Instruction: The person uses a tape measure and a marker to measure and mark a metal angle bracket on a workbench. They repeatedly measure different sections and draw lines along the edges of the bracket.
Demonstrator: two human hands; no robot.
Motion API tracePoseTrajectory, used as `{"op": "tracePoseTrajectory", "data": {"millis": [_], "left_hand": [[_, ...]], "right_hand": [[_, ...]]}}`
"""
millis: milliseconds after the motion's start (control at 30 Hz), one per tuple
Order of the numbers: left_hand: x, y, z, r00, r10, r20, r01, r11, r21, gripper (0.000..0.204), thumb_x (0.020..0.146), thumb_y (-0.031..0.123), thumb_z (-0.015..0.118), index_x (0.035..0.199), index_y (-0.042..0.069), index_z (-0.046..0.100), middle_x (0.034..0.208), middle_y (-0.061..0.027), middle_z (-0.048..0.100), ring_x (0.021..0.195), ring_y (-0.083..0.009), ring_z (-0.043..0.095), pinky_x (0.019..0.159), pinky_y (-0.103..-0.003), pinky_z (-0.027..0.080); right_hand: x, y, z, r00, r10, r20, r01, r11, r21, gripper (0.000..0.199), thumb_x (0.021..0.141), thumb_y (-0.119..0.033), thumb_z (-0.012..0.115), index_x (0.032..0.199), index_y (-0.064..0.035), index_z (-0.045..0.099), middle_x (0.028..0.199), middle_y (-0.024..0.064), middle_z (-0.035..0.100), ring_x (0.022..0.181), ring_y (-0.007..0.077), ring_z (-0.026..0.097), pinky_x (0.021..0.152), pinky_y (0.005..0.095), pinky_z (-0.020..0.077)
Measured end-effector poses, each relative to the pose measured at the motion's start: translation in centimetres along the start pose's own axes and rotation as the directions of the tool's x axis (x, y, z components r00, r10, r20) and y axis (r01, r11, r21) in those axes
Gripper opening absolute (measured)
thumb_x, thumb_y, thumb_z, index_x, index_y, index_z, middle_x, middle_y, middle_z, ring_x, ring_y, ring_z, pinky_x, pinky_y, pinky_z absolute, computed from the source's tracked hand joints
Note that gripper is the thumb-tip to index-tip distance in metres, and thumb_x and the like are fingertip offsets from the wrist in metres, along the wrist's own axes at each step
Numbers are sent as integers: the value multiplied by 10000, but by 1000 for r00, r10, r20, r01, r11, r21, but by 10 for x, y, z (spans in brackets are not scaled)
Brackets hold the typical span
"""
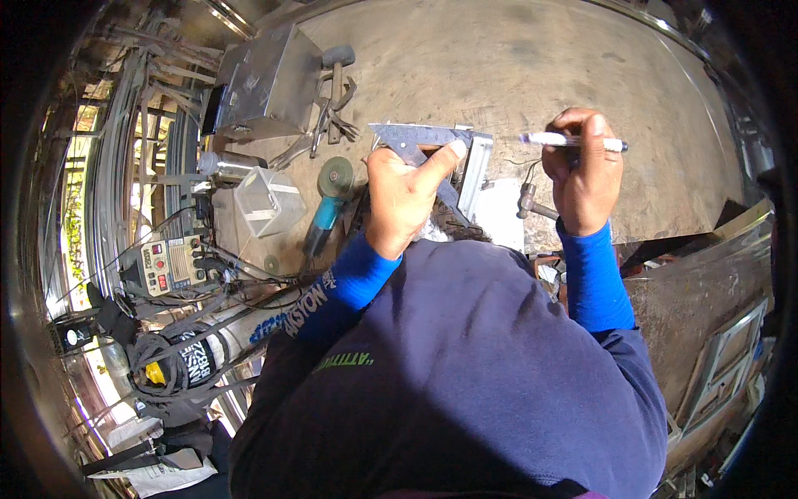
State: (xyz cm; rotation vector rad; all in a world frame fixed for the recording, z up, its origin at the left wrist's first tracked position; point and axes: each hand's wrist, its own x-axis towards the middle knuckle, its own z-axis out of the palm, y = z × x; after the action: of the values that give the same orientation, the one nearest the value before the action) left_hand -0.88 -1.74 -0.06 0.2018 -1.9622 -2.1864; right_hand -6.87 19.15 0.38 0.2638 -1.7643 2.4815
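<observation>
The left hand is closed on a flat grey metal piece with a pointed end; its thumb lies over the upper face, and the other fingers are mostly hidden, so I cannot tell how they support it from below. A bright straight metal bar stands at the right end of this piece, just beyond the thumb, and runs back toward the body. I cannot tell if the two are joined.

The right hand has its thumb and fingers bent around a marker pen, which points from this hand toward the left one, its tip well apart from the metal.

The metal should be stiff, heavier than the pen, and not fragile; its smooth faces may slip a little, and its edges and point could be sharp. So it seems better to take it by the flat faces, near the corner with the bar, as the thumb does here. The pen should be light, rigid and smooth; the middle of its barrel is the good place to hold, away from the tip.

On the counter, a hammer lies just to the left of the right wrist, and an angle grinder lies left of the left hand.
</observation>
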Motion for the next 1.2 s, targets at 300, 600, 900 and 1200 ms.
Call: {"op": "tracePoseTrajectory", "data": {"millis": [300, 600, 900, 1200], "left_hand": [[-5, 0, 2, 1000, 7, 9, -6, 1000, -18, 101, 904, -11, 741, 1003, -24, 749, 930, -47, 742, 834, -117, 671, 756, -255, 512], [-6, -2, 0, 1000, 15, 17, -15, 1000, 6, 93, 908, -4, 739, 999, -24, 747, 929, -44, 737, 828, -112, 663, 748, -248, 507], [-6, -3, 0, 1000, -10, 16, 10, 1000, 13, 116, 904, -19, 738, 1019, -30, 744, 959, -53, 740, 851, -120, 672, 776, -256, 523], [-2, -10, -1, 997, 74, -13, -74, 997, 1, 84, 902, 58, 752, 906, -25, 755, 835, -32, 750, 735, -93, 661, 662, -274, 521]], "right_hand": [[-9, -1, 28, 996, -46, 79, 46, 999, 0, 220, 1025, -201, 661, 942, 3, 678, 705, -3, 602, 573, 47, 492, 502, 211, 362], [-7, 5, 26, 991, -42, 131, 50, 997, -61, 246, 1039, -230, 631, 958, 1, 666, 819, 60, 667, 591, 52, 495, 505, 209, 375], [-7, 9, 26, 991, -26, 128, 36, 996, -81, 251, 1039, -240, 631, 954, -7, 668, 814, 48, 661, 594, 48, 486, 506, 208, 367], [-7, 8, 14, 998, -51, 34, 55, 984, -169, 232, 1028, -192, 649, 889, -11, 690, 695, -23, 596, 588, 37, 495, 520, 212, 368]]}}
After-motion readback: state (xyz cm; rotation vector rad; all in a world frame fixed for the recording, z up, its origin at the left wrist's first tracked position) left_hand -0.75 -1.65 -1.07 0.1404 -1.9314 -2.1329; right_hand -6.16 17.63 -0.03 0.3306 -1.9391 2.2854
